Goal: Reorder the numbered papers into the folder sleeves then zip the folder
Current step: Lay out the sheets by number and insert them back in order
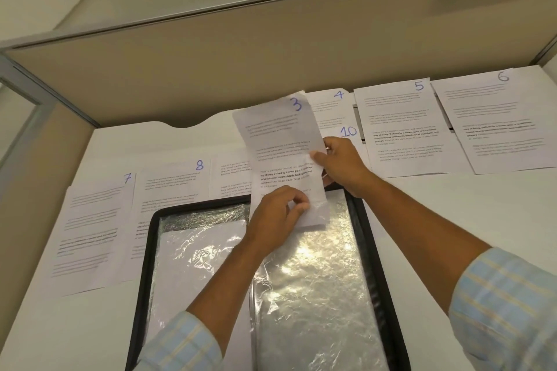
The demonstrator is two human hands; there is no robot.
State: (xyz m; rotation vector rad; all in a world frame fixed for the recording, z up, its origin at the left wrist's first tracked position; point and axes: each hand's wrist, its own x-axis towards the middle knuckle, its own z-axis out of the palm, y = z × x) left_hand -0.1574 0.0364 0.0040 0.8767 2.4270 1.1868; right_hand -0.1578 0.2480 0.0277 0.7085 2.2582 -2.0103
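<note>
Sheet 3 (280,144), pinched at its lower edge by the left hand (275,214) and held mid-side by the right hand (340,164), stands above the open folder (373,250), apparently to feed a clear sleeve (316,280).

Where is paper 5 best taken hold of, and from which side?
Probably pinch paper 5 at its near edge, coming from the person's side. It lies flat on the desk, so only an edge can be lifted; the far edge sits close to the partition, and paper 10 and paper 6 crowd its sides, while the near edge borders bare desk.
</note>
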